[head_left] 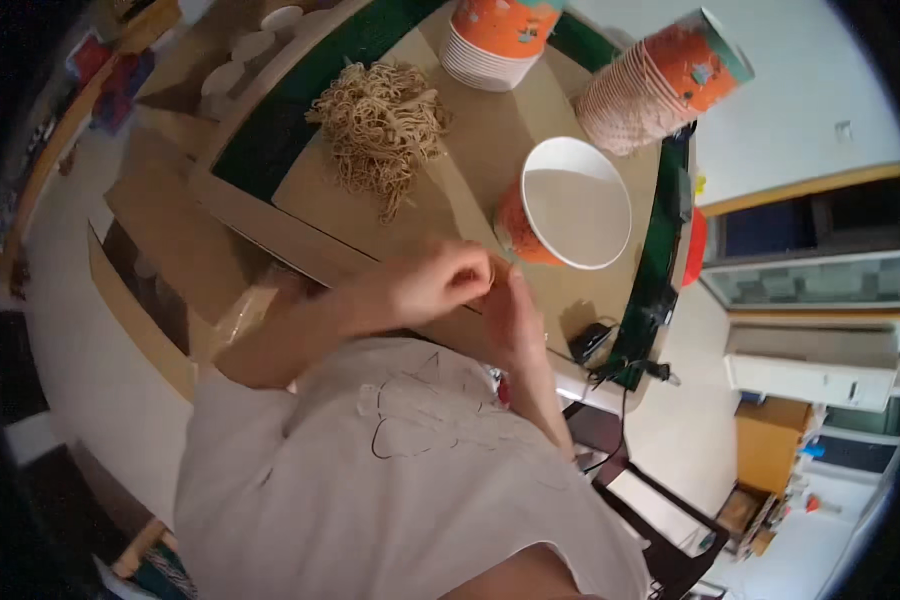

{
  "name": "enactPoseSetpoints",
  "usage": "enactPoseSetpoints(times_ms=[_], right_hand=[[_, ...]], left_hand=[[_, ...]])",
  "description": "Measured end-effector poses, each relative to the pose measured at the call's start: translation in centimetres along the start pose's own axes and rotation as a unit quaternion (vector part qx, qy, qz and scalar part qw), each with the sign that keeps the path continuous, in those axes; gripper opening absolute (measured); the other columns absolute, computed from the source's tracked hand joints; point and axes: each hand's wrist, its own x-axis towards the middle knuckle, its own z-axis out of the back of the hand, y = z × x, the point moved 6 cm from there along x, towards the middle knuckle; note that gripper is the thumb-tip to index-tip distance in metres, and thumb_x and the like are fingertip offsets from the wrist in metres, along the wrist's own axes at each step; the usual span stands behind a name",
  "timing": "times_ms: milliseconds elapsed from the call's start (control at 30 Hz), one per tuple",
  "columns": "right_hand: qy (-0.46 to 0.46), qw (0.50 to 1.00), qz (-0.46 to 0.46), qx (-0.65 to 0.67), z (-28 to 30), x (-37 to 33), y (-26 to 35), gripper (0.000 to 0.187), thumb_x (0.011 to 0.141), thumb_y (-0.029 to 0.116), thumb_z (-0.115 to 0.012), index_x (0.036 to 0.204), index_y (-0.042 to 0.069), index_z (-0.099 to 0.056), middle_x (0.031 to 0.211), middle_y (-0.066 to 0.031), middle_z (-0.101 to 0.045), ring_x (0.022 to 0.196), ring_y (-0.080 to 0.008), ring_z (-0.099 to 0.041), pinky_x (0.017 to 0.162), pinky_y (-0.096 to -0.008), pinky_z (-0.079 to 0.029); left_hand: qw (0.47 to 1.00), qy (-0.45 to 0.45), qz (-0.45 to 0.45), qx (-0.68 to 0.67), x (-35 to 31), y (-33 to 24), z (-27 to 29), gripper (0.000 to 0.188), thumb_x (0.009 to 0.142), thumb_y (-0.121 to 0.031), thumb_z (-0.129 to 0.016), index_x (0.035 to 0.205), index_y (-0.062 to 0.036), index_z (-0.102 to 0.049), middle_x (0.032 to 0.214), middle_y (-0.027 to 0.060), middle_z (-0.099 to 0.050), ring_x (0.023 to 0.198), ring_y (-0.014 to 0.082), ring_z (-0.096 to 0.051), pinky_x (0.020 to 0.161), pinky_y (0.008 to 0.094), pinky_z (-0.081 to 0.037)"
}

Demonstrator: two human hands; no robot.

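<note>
My left hand (444,284) is curled closed over the near edge of the table (295,232). Beside it and touching near the fingertips is my right hand (515,316), its fingers drawn in. Whatever lies between the fingers is hidden or too small to make out. Just beyond them, an orange paper tub (575,205) with a white inside leans, its mouth tilted toward the right. A loose heap of tan, tangled strands (382,128) lies on the table farther off to the left.
Nested orange paper tubs (498,45) stand at the far side, with a longer leaning stack (660,88) to their right. A small black device (592,342) with a cable lies near the right corner. Open cardboard boxes (175,225) are on the left; a dark chair (695,545) stands lower right.
</note>
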Motion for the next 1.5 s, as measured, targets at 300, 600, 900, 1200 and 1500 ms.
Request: enactPoseSetpoints(times_ms=[300,600,900,1200,1500], right_hand=[[-0.048,0.979,-0.013,0.195,2.1,-1.8,0.4,0.017,0.094,0.023,-0.05,0.095,0.007,-0.056,0.084,-0.004,-0.06,0.084,-0.0172,-0.057,0.08,-0.0315,-0.045],[-0.188,0.949,0.137,0.213,7.3,-5.5,5.9,0.016,0.097,0.021,-0.043,0.093,0.008,-0.052,0.064,0.0016,-0.043,0.058,-0.0094,-0.038,0.06,-0.0247,-0.034],[-0.27,0.926,0.192,0.181,10.3,-7.1,7.3,0.014,0.096,0.019,-0.047,0.094,0.007,-0.053,0.058,0.0059,-0.033,0.049,-0.0047,-0.026,0.046,-0.0213,-0.022],[-0.367,0.899,0.187,-0.147,10.5,-8.0,8.0,0.02,0.093,0.019,-0.051,0.089,0.002,-0.061,0.069,0.0052,-0.051,0.062,-0.0025,-0.043,0.055,-0.0194,-0.035],[-0.317,0.886,0.214,-0.26,7.2,-7.8,8.6,0.011,0.091,0.009,-0.053,0.09,-0.001,-0.058,0.071,0.0022,-0.05,0.063,-0.003,-0.04,0.054,-0.02,-0.034]], left_hand=[[0.992,-0.068,0.08,0.074,-4.8,4.1,-2.2,0.004,0.078,-0.008,-0.06,0.08,-0.0042,-0.059,0.075,0.0115,-0.061,0.066,0.0292,-0.059,0.057,0.036,-0.045],[0.961,0.101,0.22,0.131,-7.9,6.8,-0.7,0.01,0.077,-0.015,-0.06,0.078,-0.0056,-0.062,0.073,0.0113,-0.061,0.065,0.025,-0.06,0.058,0.0351,-0.045],[0.905,0.301,0.18,0.241,-4.9,6.1,-2.4,0.01,0.078,-0.016,-0.061,0.077,-0.0069,-0.063,0.071,0.0119,-0.061,0.067,0.0258,-0.06,0.059,0.0361,-0.046],[0.958,0.115,-0.158,0.211,7.1,-6.6,-5.7,0.019,0.077,-0.001,-0.064,0.097,-0.0031,-0.064,0.094,0.0106,-0.061,0.09,0.025,-0.06,0.079,0.0333,-0.047],[0.966,0.041,-0.095,0.236,11.1,-8.1,-8.8,0.023,0.089,-0.017,-0.056,0.076,0.001,-0.052,0.071,0.0123,-0.055,0.069,0.0301,-0.052,0.062,0.0398,-0.04]])
